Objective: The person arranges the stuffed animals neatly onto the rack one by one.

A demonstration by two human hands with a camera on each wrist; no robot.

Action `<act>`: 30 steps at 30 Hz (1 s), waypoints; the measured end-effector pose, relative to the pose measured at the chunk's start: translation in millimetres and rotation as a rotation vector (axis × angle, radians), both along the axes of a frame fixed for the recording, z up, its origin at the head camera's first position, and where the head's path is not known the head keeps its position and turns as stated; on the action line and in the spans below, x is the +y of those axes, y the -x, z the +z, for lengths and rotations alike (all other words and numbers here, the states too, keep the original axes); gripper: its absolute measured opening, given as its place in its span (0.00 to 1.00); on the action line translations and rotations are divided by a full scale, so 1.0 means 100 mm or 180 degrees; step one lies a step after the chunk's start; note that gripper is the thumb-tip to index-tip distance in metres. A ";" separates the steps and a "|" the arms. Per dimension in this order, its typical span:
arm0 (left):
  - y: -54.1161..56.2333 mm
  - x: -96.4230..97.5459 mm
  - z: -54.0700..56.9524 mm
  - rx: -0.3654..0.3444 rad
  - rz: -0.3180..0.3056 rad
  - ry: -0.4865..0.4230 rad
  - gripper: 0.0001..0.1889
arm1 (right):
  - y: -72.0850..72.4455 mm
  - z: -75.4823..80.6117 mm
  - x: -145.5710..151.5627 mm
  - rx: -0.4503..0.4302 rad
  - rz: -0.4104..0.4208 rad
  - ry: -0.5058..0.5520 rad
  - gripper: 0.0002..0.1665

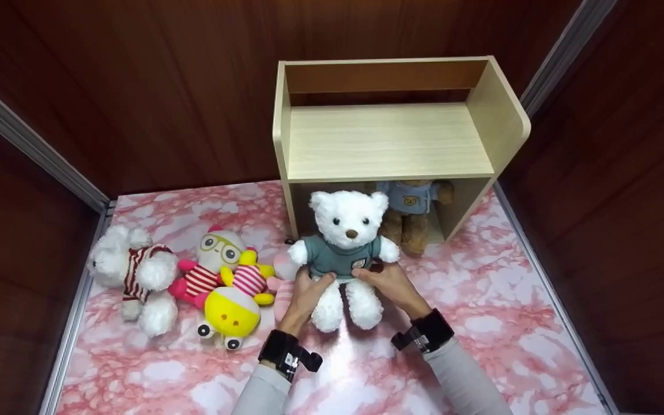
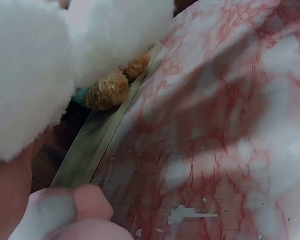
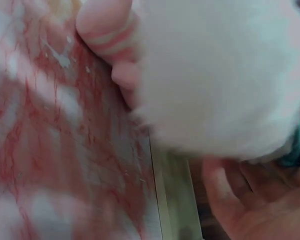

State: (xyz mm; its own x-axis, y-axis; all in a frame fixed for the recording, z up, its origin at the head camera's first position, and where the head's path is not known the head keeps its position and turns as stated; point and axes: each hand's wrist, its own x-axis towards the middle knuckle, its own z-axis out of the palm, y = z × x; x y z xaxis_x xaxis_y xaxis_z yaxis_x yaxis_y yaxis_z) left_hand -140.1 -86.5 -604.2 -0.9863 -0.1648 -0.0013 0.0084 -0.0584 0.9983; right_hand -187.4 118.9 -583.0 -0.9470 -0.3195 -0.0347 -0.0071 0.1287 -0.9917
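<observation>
A white teddy bear [image 1: 350, 222] in a green shirt faces me, upright in front of the small wooden shelf. My left hand [image 1: 308, 294] grips one side of its lower body, thumb across the front. On the other side my right hand [image 1: 394, 285] holds it the same way, thumb by the shirt's badge. Behind the bear, a brown teddy bear [image 1: 412, 227] in a blue top sits in the shelf's lower compartment, its head hidden by the board above. White fur fills much of both wrist views, hiding some of the fingers.
The pale wooden shelf [image 1: 389, 138] stands against the back wall. Left of my hands lie a pink plush toy [image 1: 282, 285], a yellow frog-eyed plush [image 1: 232, 311], a plush with yellow glasses [image 1: 199, 276] and a white plush [image 1: 156, 271] in stripes. Dark panels enclose the pink marbled surface [image 1: 482, 323].
</observation>
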 end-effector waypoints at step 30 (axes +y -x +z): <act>-0.04 -0.23 -0.10 0.0443 -0.0441 0.0374 0.33 | 0.55 0.00 0.06 -0.0517 -0.0760 -0.0096 0.21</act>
